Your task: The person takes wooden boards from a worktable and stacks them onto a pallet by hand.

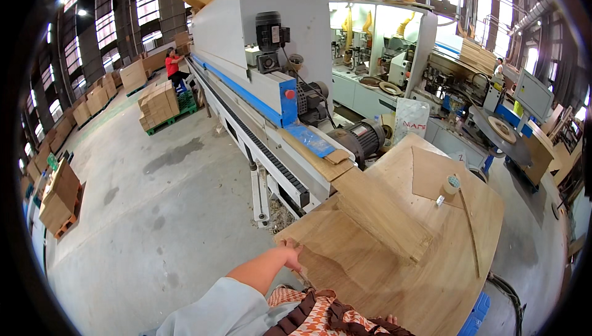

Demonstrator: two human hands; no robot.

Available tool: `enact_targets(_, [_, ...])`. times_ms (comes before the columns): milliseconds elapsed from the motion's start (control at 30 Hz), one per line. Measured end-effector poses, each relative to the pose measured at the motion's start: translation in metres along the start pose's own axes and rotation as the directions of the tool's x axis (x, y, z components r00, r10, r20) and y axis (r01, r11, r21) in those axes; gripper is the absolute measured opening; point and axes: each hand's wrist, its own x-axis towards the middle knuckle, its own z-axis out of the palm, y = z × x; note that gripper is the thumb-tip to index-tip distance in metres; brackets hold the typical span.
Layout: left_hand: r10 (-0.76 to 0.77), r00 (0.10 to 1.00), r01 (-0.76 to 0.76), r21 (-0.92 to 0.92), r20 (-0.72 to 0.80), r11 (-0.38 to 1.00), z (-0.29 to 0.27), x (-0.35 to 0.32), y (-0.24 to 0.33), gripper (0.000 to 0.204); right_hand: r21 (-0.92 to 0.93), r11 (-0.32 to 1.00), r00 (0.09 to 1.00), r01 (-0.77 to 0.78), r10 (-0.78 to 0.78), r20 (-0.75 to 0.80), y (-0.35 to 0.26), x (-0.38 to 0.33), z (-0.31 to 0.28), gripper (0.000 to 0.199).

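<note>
My left hand point(290, 254) rests at the left corner of a wooden worktable point(382, 283). Its fingers are apart and it holds nothing that I can see. At the table's near edge only the fingertips of my right hand point(391, 319) show, laid on the wood; clothing hides the rest of that hand. A long wooden board point(385, 215) lies across the table, its far end by the machine. Beyond it are a flat brown cardboard sheet point(439, 174), a roll of tape point(452, 184) and a thin wooden strip point(470, 232).
A long grey machine point(246, 120) with a blue rail runs away from the table. Motors point(365, 137) stand behind the board. Stacked cartons point(158, 104) sit on a green pallet at left, near a person in red point(174, 64). Cables point(510, 296) hang at the table's right.
</note>
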Motion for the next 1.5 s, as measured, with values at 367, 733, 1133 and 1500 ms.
enact_targets(367, [0.018,1.000,-0.018,0.018,0.001,1.000,0.003,0.005,0.002,0.104,0.039,0.996,0.997,-0.078,0.078,0.007,-0.006,-0.006,-0.011,0.036])
enact_targets(733, [0.043,0.999,-0.043,-0.001,-0.016,0.999,0.008,0.012,-0.007,0.111,0.063,0.994,0.996,-0.084,0.087,-0.038,-0.005,-0.016,-0.027,0.040])
enact_targets(1133, [0.039,0.999,-0.040,-0.042,-0.019,0.998,0.004,0.003,-0.012,0.108,-0.133,0.988,0.996,0.073,-0.080,-0.047,-0.005,-0.024,-0.006,0.039])
enact_targets(1500, [0.010,1.000,-0.010,0.021,-0.003,1.000,0.000,-0.003,-0.004,0.106,-0.087,0.995,0.995,0.058,-0.065,-0.081,-0.001,-0.018,0.017,0.036])
